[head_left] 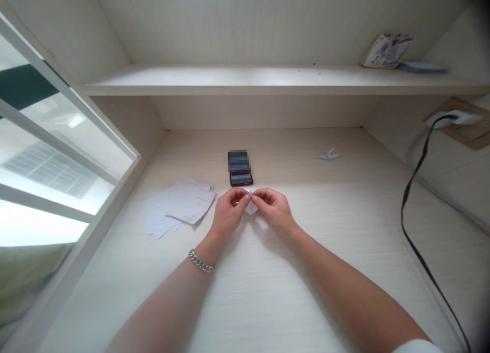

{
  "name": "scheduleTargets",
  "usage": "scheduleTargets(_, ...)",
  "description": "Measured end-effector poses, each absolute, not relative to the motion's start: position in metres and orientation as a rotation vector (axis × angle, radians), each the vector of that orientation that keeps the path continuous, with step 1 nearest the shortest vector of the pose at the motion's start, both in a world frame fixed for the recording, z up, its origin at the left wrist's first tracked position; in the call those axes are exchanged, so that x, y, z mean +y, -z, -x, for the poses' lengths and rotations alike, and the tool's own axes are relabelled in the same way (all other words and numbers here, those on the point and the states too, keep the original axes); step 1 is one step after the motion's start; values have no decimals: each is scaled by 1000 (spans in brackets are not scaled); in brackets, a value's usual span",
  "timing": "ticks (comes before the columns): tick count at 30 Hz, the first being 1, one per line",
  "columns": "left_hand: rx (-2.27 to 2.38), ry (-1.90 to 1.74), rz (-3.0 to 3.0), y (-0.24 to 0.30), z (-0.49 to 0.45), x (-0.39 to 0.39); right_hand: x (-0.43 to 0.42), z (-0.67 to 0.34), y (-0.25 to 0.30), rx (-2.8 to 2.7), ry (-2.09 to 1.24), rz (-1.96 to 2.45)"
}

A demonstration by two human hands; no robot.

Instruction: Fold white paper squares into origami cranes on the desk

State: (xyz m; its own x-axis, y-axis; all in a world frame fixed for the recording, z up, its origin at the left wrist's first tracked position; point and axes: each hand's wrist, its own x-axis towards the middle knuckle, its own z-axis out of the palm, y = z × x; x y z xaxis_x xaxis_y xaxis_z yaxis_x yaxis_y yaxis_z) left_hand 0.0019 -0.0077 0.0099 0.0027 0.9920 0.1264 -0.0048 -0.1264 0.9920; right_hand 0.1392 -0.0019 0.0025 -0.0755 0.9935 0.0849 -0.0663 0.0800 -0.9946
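Observation:
Between both hands is a small piece of folded white paper [251, 208], its lower point showing below the fingers. My left hand [231, 209] pinches its left side between thumb and fingers. From the other side, my right hand [272, 206] pinches the paper near its top, the two thumbs close together. The fingertips cover part of the folds. Just beyond the hands lies a phone [241, 178], its upper part blurred out. A stack of loose white paper sheets [187, 202] spreads out left of my left hand.
A folded paper crane [329, 155] sits at the back right of the desk [245, 302]. A black cable [406, 194] runs from a wall socket [459, 119] down the right side. The shelf [229, 79] above holds a small printed box [387, 50]. Left is a slatted frame [69, 184].

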Motion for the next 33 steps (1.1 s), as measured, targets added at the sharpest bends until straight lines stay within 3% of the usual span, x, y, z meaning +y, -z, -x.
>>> scheduleTargets(20,1220,-1340,-1352,-14,-7,-12,-5,-135,-6,-1106,-1317,1056)
scheduleTargets(33,1211,-1308,-1371,-13,-7,-14,-4,-138,-4,-1265,-1174,1107)
